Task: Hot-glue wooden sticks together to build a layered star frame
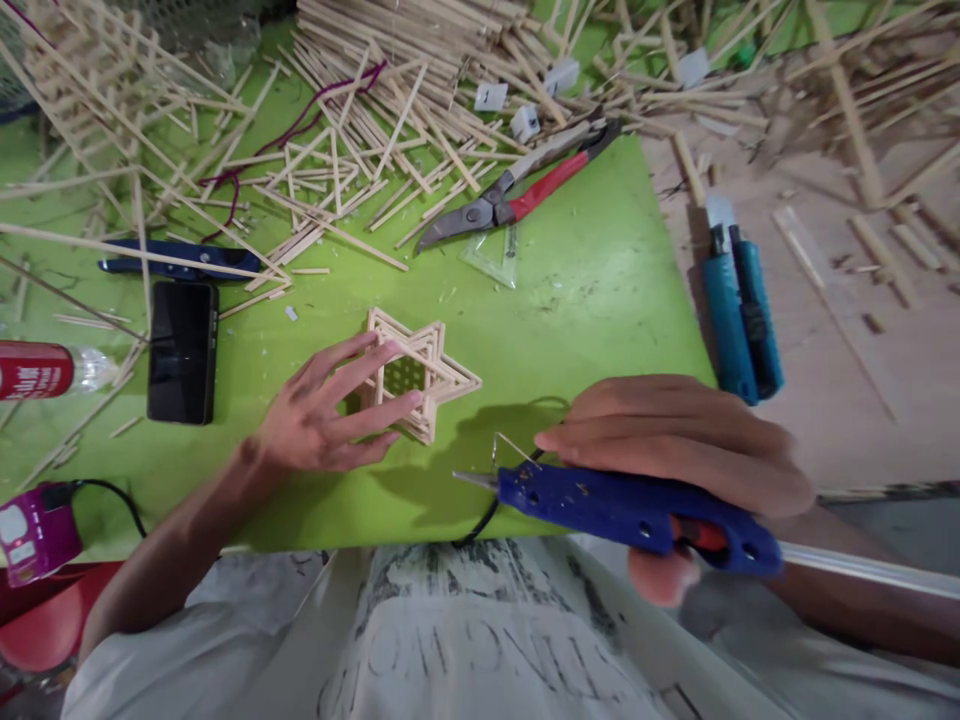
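A six-pointed star of stacked thin wooden sticks (444, 386) lies flat on the green table cover (570, 310). My left hand (334, 410) rests with spread fingers on the star's left side, the fingertips touching its sticks. Wrapped round a blue hot glue gun (585, 500) is my right hand (675, 440), its thumb showing below the body. The gun's metal nozzle points left, just below and right of the star, with a thin wire stand folded up near it. A clear glue stick (862, 568) sticks out of the gun's rear end.
Loose sticks (330, 190) cover the back. Red-handled pruning shears (517, 190) lie behind the star, with teal cutters (739, 310) at right. A black phone (182, 352), blue pliers (180, 259), a red-labelled bottle (37, 370) and a magenta device (37, 535) are at left.
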The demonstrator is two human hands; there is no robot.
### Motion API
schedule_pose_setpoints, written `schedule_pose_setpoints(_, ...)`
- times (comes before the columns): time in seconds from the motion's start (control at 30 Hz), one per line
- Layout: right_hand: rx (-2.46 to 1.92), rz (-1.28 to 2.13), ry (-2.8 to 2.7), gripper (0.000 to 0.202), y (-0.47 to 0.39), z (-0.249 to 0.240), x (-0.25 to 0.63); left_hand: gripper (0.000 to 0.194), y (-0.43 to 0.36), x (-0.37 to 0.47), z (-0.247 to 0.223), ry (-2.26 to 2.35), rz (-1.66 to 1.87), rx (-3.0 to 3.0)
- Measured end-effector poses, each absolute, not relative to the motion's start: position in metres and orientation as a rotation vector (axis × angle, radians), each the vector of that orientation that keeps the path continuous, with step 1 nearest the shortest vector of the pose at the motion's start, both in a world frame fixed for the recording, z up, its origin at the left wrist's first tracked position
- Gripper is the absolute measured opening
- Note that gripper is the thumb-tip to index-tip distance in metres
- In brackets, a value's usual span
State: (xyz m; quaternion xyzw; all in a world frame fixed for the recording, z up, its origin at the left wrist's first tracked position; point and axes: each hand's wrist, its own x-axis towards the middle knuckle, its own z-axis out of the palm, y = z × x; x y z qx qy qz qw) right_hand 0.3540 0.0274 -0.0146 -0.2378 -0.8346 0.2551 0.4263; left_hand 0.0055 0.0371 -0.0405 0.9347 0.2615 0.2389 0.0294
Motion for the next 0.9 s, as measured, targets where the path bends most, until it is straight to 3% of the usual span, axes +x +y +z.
schedule_pose_setpoints(0.1,-0.405,0.791,-1.977,0.050,0.032,-0.017,0.347,0.062,0.037,0.005,-0.040,0.812,0.725,2.876)
schedule_pose_setpoints(0.23,-0.473,0.989,-1.955,0.051,0.036,-0.017,0.350,0.062,0.037,0.005,-0.038,0.812,0.717,2.869)
schedule_pose_setpoints(0.7,-1.034,1.052,-1.959,0.060,0.039,-0.023,0.365,0.054,0.036,0.007,-0.027,0.836,0.617,2.906)
schedule_pose_setpoints(0.9,-1.050,1.050,-1.935,0.060,0.037,-0.023,0.363,0.054,0.035,0.009,-0.026,0.851,0.617,2.920)
